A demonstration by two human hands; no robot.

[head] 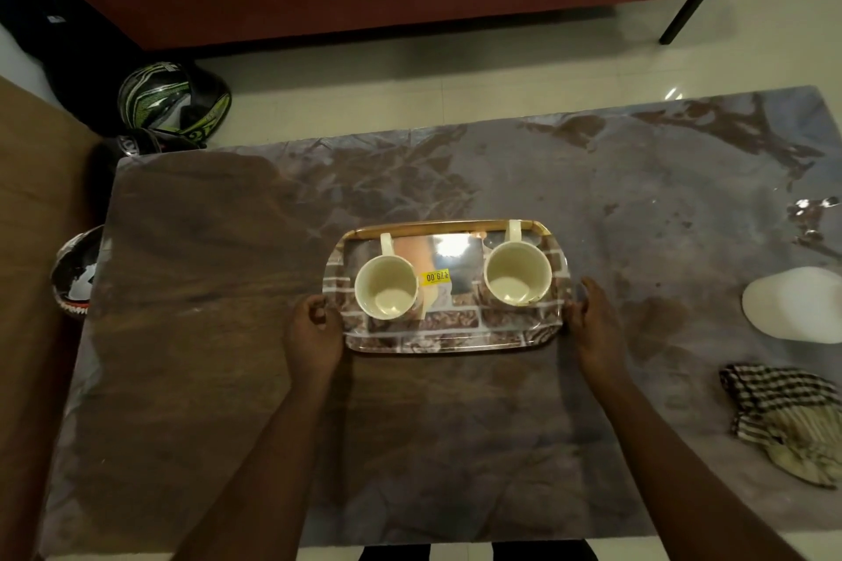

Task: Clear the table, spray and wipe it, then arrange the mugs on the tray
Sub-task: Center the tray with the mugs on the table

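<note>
the tray (pixel 449 339) sits near the middle of the table (pixel 228 333), long side parallel to the near edge, with two pale mugs standing upright on it. the left mug (pixel 386 292) and the right mug (pixel 517 272) are set well apart, one toward each short end, both empty as far as can be seen and both with handles pointing toward the far edge, a matching layout that reads as deliberate. a yellow price sticker (pixel 435 277) lies on the tray floor between them.

the left hand (pixel 314 330) is curled against the tray's left short rim, fingers bent inward at the rim; whether the grip is truly clamped on the rim or only resting there cannot be told. the right hand (pixel 592 323) lies alongside the right short rim with fingers fairly straight and loose, touching or just beside it, not closed around anything. one hand at each end suits squaring or steadying the tray without tipping the mugs.

toward the right edge of the table lie a checked cloth (pixel 783 415) and, farther back, a white rounded object (pixel 793 310) whose identity is unclear. the surface shows damp-looking streaks near the far right corner, so the wiping seems done and the arranging close to finished.
</note>
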